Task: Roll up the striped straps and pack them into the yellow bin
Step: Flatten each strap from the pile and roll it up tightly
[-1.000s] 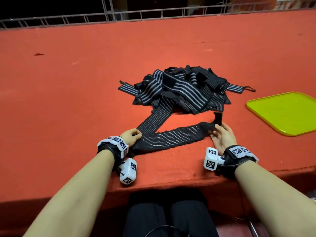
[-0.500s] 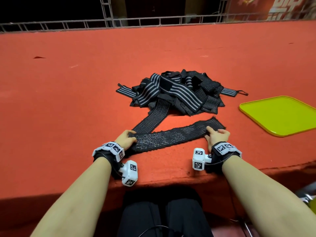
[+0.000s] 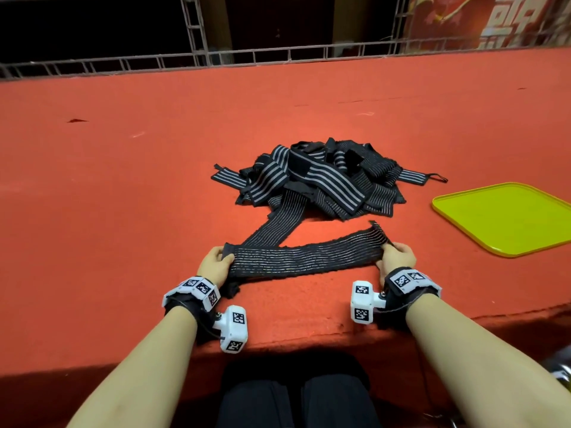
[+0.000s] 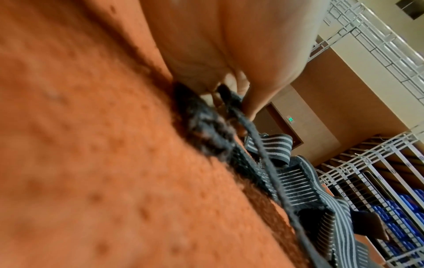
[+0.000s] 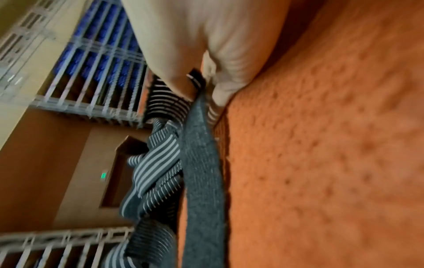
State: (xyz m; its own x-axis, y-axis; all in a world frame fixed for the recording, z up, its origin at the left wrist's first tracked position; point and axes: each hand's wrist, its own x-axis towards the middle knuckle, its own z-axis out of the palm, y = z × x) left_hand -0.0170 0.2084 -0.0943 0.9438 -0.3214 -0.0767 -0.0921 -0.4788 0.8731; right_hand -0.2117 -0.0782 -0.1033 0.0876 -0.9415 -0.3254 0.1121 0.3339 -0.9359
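Your head view is sharp and evenly lit on the table [image 3: 123, 196], though the rail [image 3: 216, 57] at the far edge bows and the background goes dark. A shadow falls below the near edge. Both wrist views are blurred, the cloth up close soft and out of focus.

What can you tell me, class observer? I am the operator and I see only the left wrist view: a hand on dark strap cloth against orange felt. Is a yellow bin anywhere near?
Observer: Yes, the yellow bin sits on the table at the person's right, with nothing in it.
Operator: Who holds the strap's other end?
Observer: The right hand grips it; the left hand grips the near end, with the strap stretched flat between them.
Operator: Is it rolled yet?
Observer: No roll shows; its far part runs into the pile of straps behind.
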